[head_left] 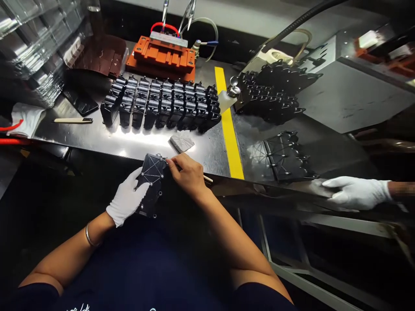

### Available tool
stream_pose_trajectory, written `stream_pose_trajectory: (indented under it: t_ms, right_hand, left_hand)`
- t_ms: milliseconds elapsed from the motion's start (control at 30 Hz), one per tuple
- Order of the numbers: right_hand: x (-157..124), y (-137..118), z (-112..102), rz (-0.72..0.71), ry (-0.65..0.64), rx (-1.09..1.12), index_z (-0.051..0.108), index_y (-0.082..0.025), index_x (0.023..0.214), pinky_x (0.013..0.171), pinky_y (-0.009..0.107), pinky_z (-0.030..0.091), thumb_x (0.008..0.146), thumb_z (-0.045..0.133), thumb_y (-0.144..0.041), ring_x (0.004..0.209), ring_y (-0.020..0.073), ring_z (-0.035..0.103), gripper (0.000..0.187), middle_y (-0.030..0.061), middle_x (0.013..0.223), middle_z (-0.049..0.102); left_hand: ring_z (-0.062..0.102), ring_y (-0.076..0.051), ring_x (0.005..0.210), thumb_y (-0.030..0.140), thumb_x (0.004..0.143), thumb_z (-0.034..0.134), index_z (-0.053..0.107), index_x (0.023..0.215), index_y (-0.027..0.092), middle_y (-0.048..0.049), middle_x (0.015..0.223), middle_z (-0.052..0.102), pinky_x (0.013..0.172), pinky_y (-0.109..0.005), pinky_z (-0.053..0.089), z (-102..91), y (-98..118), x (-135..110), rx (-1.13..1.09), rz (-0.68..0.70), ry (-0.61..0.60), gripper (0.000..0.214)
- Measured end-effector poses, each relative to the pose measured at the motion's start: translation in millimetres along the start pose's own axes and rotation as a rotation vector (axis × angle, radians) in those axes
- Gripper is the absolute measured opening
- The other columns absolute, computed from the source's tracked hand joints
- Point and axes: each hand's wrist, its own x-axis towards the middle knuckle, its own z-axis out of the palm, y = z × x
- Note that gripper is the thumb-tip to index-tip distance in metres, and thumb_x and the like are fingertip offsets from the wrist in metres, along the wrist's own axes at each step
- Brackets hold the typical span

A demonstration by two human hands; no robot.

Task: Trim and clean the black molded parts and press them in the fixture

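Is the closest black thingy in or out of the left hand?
In: the left hand holds the black part, gloved thumb across its face.

The flat housing is black, its face patterned with crossing ribs; the left hand wears a plain white glove; the bracelet is silver; the stick by the right hand is cream; the rowed housings are glossy black; the fixture is orange; a yellow stripe crosses the silver-grey bench; the shirt is dark navy with white lettering; the co-worker's glove is white.
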Motion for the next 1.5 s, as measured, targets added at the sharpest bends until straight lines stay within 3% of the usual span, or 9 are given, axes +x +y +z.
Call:
stream_pose_trajectory:
  t_ms: [300,533,700,967,1100,1500]
  right_hand:
    - [8,6,-5,-0.119,0.011,-0.027,0.060,-0.018,0.066,0.053,0.025,0.030,0.092,0.052,-0.032,0.060,0.0125,0.055,0.030,0.0025,0.065,0.061]
    - [6,6,-3,-0.062,0.047,-0.011,0.060,-0.019,0.067,0.050,0.025,0.030,0.091,0.055,-0.033,0.057,0.0126,0.055,0.028,0.0020,0.064,0.062]
    - [-10,3,-7,-0.067,0.072,0.125,0.058,-0.019,0.072,0.058,0.025,0.040,0.091,0.053,-0.028,0.060,0.0136,0.057,0.022,0.0029,0.066,0.061]
    - [-30,-7,-22,-0.170,-0.042,0.175,0.060,-0.018,0.072,0.056,0.023,0.041,0.091,0.055,-0.027,0.059,0.0115,0.058,0.021,0.0020,0.066,0.063]
    - [-27,-8,-23,-0.172,-0.063,0.078,0.061,-0.018,0.068,0.054,0.024,0.038,0.092,0.054,-0.029,0.059,0.0117,0.059,0.027,0.0024,0.064,0.063]
    - [-25,-5,-24,-0.156,-0.100,0.094,0.064,-0.019,0.069,0.053,0.024,0.036,0.092,0.053,-0.033,0.058,0.0114,0.058,0.029,0.0030,0.065,0.065]
  left_hand:
    - [0.069,-0.018,0.074,0.036,0.081,0.063,0.045,0.137,0.015,-0.0057,0.084,0.073,0.064,-0.025,0.056,-0.9,8,0,-0.006,-0.009,-0.015,0.062]
    - [0.068,-0.017,0.071,0.036,0.081,0.062,0.047,0.136,0.015,-0.0050,0.082,0.073,0.063,-0.025,0.055,-1.2,8,0,0.009,-0.016,-0.005,0.060]
    - [0.069,-0.018,0.077,0.036,0.082,0.061,0.049,0.134,0.016,-0.0052,0.086,0.073,0.072,-0.027,0.056,-1.3,6,-2,0.005,-0.023,-0.005,0.057]
    - [0.068,-0.019,0.086,0.037,0.082,0.061,0.054,0.129,0.017,-0.0055,0.093,0.073,0.084,-0.030,0.054,-2.0,4,-1,0.047,0.009,0.001,0.052]
    - [0.068,-0.020,0.087,0.037,0.082,0.061,0.055,0.129,0.017,-0.0057,0.094,0.073,0.083,-0.031,0.054,-1.6,5,-1,0.029,0.027,-0.002,0.051]
    - [0.068,-0.019,0.084,0.036,0.081,0.062,0.054,0.130,0.017,-0.0060,0.094,0.073,0.077,-0.029,0.055,-5.4,7,0,-0.002,0.023,-0.025,0.053]
